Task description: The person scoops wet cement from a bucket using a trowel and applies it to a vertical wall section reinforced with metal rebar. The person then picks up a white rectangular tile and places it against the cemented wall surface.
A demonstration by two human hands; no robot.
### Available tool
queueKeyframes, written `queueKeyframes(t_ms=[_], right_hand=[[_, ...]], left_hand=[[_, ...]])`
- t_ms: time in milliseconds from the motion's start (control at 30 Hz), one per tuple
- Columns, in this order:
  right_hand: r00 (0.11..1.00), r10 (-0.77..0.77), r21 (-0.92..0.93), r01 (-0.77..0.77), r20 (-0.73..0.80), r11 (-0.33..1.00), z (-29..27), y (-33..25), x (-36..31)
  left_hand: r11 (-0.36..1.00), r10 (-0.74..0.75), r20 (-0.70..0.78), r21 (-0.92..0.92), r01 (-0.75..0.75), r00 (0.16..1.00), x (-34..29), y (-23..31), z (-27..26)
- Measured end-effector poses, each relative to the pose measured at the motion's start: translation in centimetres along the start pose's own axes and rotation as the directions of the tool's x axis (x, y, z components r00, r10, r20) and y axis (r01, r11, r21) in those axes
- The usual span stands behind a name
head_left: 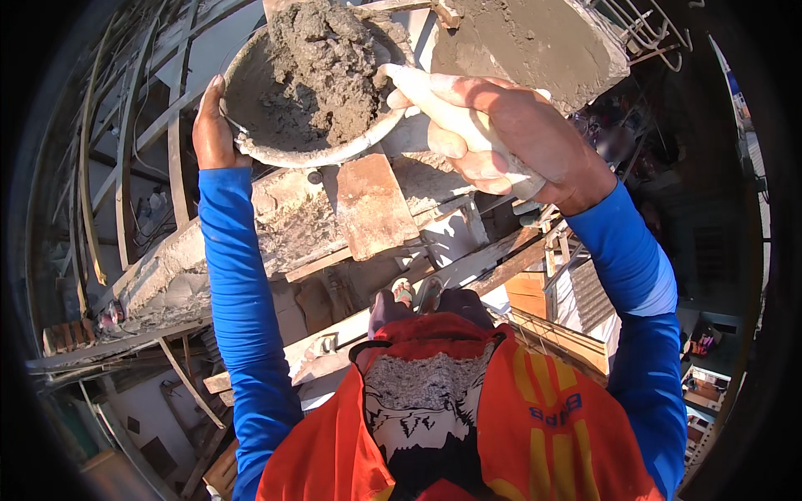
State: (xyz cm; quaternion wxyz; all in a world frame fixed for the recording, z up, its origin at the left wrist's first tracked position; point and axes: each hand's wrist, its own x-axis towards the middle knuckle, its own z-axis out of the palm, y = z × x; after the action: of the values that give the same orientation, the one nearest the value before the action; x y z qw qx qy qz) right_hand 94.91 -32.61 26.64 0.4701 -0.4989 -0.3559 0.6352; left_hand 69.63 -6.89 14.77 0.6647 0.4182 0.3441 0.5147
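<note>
At ten o'clock the left hand (215, 125) lies against the outer wall of a round basin (322, 156), fingers together, though I cannot tell whether they grip. The basin, at eleven, holds heaped wet grey mortar (326, 71). Toward half past one, the right hand (547, 138) has its fingers clamped around a pale tapered handle (428, 98), which points toward ten, past the fingertips.

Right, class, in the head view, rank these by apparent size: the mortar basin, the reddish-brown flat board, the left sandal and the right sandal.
Largest: mortar basin
Next: reddish-brown flat board
Smallest: left sandal and right sandal, too alike to rank.
</note>
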Motion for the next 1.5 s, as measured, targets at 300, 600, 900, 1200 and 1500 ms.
queueKeyframes(t_ms=[300,600,900,1200,1500], right_hand=[[0.955,-0.021,0.181,0.077,-0.295,0.981,-2.7,2.9,-13.7],[0.707,0.067,0.173,0.08,-0.704,0.982,-10.2,11.6,-22.6],[0.625,0.012,0.393,0.476,-0.781,0.787,-26.5,19.6,-24.1],[0.7,0.111,0.574,0.472,-0.706,0.669,-44.4,22.5,-22.7],[0.708,0.114,0.484,0.347,-0.697,0.803,-57.2,22.2,-17.4]], left_hand=[[0.858,0.384,0.048,0.351,-0.375,0.922,-5.5,2.8,-0.2],[0.196,0.953,0.064,0.614,-0.764,0.295,-16.3,3.6,9.9],[0.46,0.721,0.45,0.257,-0.85,0.527,-17.2,-10.9,32.4],[0.085,0.718,0.645,0.29,-0.953,0.261,-6.6,-12.6,58.3],[0.314,0.828,0.313,0.43,-0.847,0.465,-8.4,-15.2,64.5]])
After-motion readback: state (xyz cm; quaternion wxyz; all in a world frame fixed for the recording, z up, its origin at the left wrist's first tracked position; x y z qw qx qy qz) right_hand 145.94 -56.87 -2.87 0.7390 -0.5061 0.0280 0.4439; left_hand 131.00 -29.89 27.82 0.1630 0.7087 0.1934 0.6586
